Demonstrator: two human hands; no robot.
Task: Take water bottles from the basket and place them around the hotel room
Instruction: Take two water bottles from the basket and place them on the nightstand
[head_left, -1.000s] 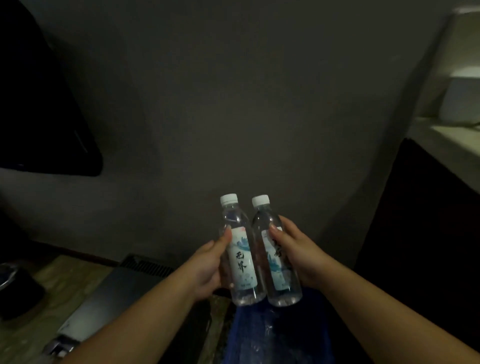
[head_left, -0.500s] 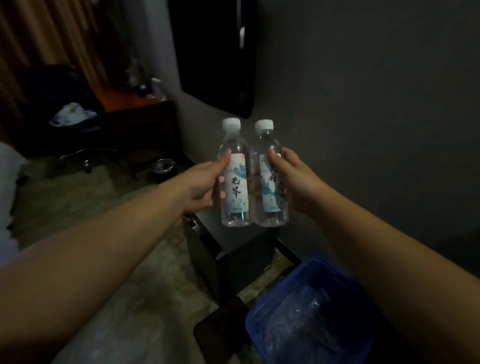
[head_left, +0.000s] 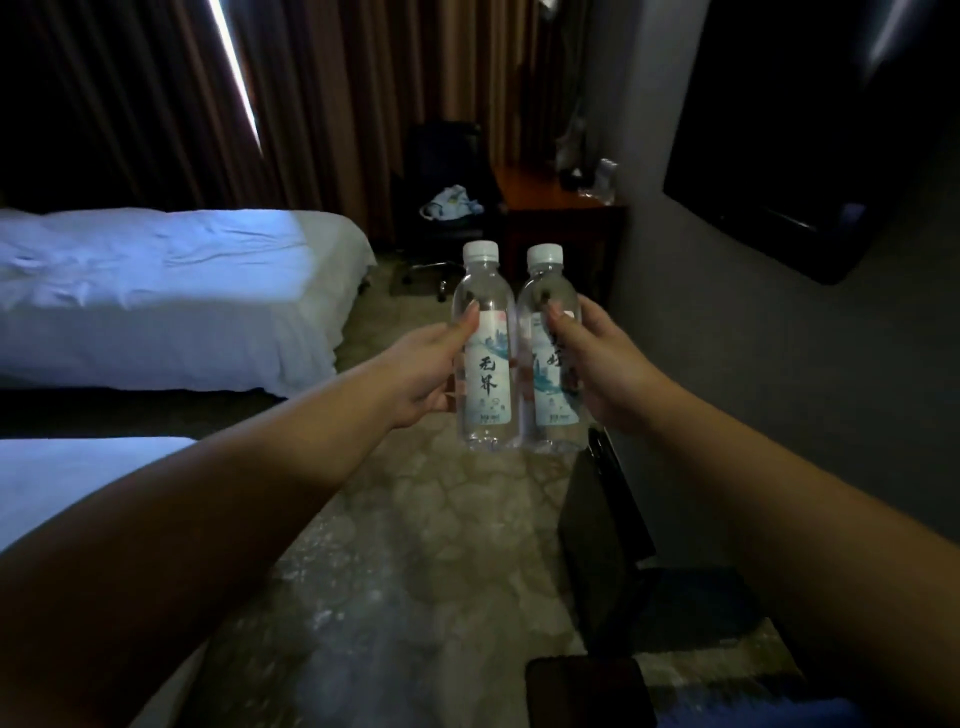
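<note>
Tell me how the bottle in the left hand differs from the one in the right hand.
The left bottle shows its two dark label characters fully; on the right bottle they sit at the label's edge, partly behind the right hand. The left hand has its grip on the left bottle's left side; the right hand's grip is on the right bottle's right side. Both bottles are clear, white-capped, upright and side by side.

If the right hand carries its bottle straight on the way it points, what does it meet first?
Nothing close: open carpet lies ahead of the right hand and its bottle. First in line is probably the wooden desk at the far end, though depth is unclear.
</note>
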